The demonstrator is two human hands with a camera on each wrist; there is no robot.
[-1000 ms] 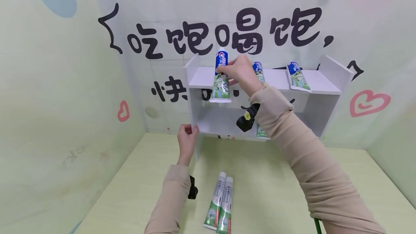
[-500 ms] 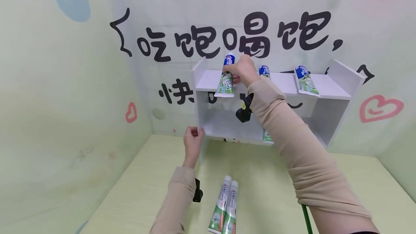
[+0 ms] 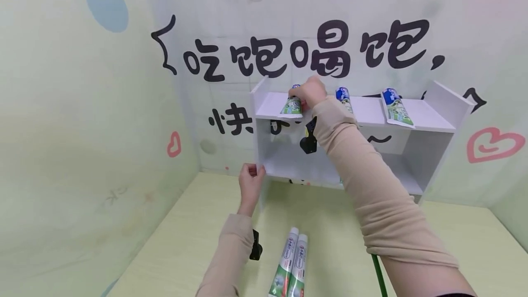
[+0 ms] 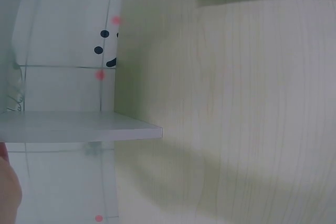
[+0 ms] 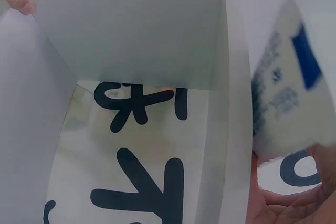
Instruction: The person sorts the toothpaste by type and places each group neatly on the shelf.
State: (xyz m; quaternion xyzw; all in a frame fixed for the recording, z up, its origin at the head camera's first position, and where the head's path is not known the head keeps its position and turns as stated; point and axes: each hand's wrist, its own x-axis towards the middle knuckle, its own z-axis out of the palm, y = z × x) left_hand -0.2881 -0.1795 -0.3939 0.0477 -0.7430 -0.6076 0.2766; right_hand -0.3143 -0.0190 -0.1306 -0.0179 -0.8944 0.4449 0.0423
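On the left end of the white shelf unit's top board, my right hand [image 3: 312,91] pinches a blue and green toothpaste tube [image 3: 292,107], its crimped end toward me. The right wrist view shows that tube's pale back [image 5: 286,98] blurred beside the board. My left hand [image 3: 251,181] grips the left side panel [image 3: 259,150] of the shelf unit, thumb and fingers at its front edge. Two more blue and green tubes lie on the top board: one toothpaste tube [image 3: 343,97] partly behind my right arm, another toothpaste tube [image 3: 397,108] farther right.
On the table [image 3: 177,237], two white and green toothpaste tubes [image 3: 284,260] lie side by side before the shelf unit. The lower shelf [image 3: 297,162] is partly hidden by my right forearm. Patterned walls stand behind and at the sides.
My right hand has lowered the toothpaste tube from above the top board down onto its left end. My left hand has kept its grip on the side panel. The whole view has shifted slightly.
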